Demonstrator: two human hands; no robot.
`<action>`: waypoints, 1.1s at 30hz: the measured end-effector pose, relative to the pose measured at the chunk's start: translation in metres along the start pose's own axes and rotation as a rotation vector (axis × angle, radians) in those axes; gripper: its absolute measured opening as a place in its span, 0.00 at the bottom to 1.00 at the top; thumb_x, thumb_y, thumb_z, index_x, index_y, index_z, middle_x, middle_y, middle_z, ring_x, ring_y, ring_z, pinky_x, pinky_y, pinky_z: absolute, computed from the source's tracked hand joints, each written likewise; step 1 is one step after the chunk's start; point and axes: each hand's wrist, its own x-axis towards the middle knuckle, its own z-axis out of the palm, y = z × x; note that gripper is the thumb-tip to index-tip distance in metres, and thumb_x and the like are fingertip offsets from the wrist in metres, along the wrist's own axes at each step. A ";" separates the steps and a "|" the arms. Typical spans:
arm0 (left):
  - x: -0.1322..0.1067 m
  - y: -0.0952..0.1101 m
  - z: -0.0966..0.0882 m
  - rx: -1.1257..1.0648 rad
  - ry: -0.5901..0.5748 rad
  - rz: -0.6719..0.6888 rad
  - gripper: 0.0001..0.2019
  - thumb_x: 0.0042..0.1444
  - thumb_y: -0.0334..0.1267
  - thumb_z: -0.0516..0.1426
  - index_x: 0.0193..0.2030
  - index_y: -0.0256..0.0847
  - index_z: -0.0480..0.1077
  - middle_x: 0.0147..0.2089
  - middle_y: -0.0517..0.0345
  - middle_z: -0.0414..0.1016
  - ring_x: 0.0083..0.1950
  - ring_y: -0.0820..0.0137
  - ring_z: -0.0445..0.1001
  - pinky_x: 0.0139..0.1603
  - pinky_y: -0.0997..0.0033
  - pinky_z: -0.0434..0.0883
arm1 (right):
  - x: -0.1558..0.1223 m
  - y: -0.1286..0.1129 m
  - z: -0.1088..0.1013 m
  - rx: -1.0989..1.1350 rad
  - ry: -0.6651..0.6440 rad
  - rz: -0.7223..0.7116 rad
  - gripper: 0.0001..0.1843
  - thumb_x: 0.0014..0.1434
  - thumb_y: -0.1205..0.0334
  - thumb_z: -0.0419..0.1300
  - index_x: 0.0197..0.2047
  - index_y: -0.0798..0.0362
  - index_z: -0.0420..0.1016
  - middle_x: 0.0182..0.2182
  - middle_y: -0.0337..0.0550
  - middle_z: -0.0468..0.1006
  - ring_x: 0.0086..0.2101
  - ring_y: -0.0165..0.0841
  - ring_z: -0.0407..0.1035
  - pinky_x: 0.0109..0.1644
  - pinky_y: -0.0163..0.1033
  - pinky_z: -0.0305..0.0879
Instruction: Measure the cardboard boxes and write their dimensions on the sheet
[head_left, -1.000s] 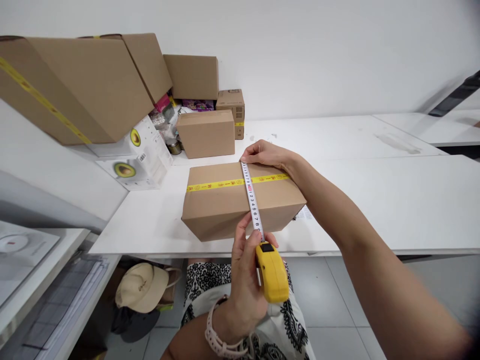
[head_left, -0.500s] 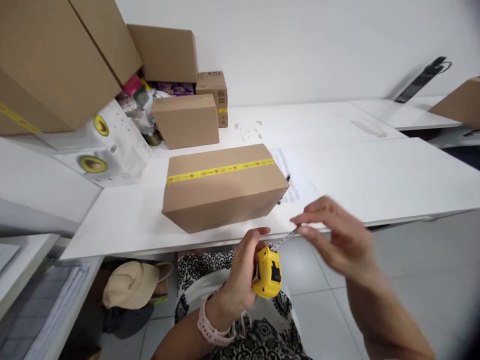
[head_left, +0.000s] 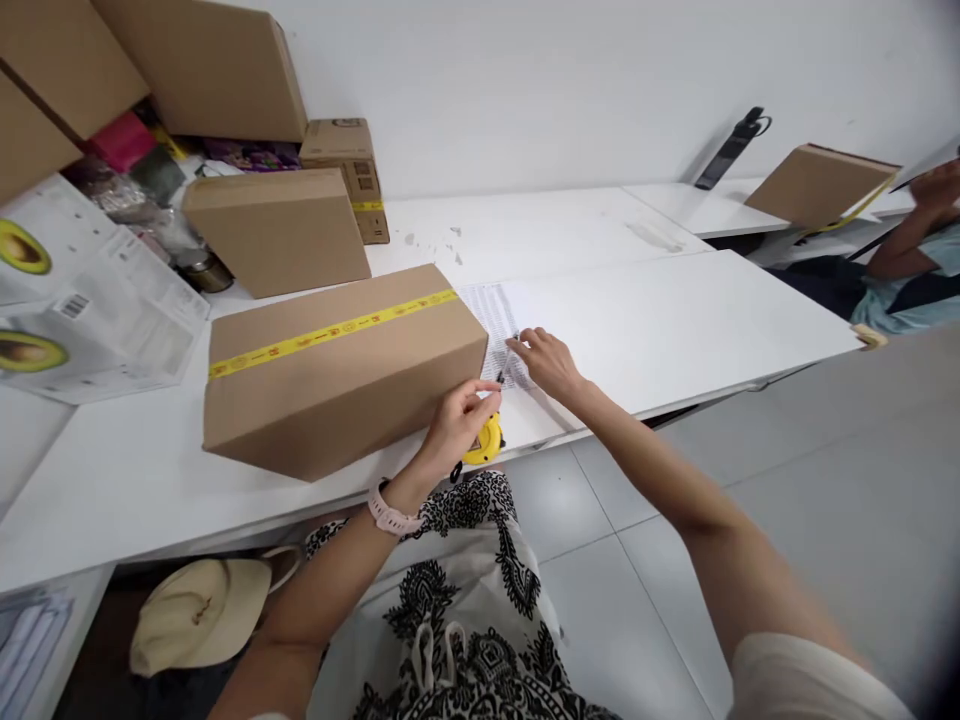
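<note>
Both your hands have moved since half a second ago: your right hand has let go of the tip of the yellow tape measure and gone to a pen, and your view has swung rightward. Clock directions take your hands as centre.

At nine o'clock lies a long, plain brown cardboard box, with a yellow strip printed in red along its top. Next comes your left hand, partly curled, fingertips close to the pen's lower end, a pale pink watch band on the wrist. Just below, toward six o'clock, the rounded tape measure shows at the front edge of the white table, partly covered by that hand; whether you grip it cannot be told. The slim, dark-tipped pen slants over a printed sheet just beside the box. Your right hand pinches its upper end between thumb and bent fingers.

White cartons with avocado pictures stand between nine and ten o'clock. A cream cap sits below the table at eight; brown boxes stand at ten. The table bears grey scuffs beyond the box. Pale floor tiles lie at five. Toward two are a dark bottle and a tilted carton; near three, another person's arm and light-blue sleeve.
</note>
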 end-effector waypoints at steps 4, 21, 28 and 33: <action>0.034 -0.006 -0.027 0.138 0.160 0.028 0.21 0.50 0.48 0.62 0.47 0.38 0.71 0.24 0.66 0.68 0.21 0.76 0.64 0.23 0.75 0.60 | 0.028 0.003 0.011 -0.133 -0.141 -0.269 0.15 0.64 0.77 0.50 0.46 0.61 0.77 0.42 0.60 0.77 0.44 0.45 0.65 0.42 0.45 0.57; 0.082 -0.010 -0.038 1.257 0.245 0.381 0.12 0.61 0.38 0.55 0.47 0.38 0.76 0.43 0.46 0.81 0.49 0.54 0.75 0.48 0.57 0.71 | -0.054 0.001 0.015 1.464 0.392 0.691 0.15 0.59 0.48 0.63 0.40 0.51 0.71 0.31 0.41 0.75 0.33 0.34 0.71 0.41 0.43 0.68; 0.054 -0.034 0.031 1.349 -0.330 0.789 0.25 0.65 0.43 0.53 0.61 0.23 0.67 0.64 0.34 0.70 0.66 0.52 0.66 0.68 0.53 0.63 | -0.056 0.002 0.019 1.312 0.363 0.705 0.11 0.58 0.53 0.63 0.36 0.50 0.67 0.28 0.34 0.67 0.29 0.29 0.61 0.35 0.38 0.60; 0.051 -0.050 0.043 1.477 -0.485 0.718 0.36 0.63 0.50 0.54 0.68 0.19 0.57 0.70 0.27 0.60 0.71 0.46 0.59 0.71 0.48 0.58 | -0.055 -0.003 0.017 1.368 0.290 0.668 0.11 0.60 0.53 0.61 0.37 0.50 0.66 0.28 0.37 0.73 0.31 0.32 0.68 0.38 0.39 0.63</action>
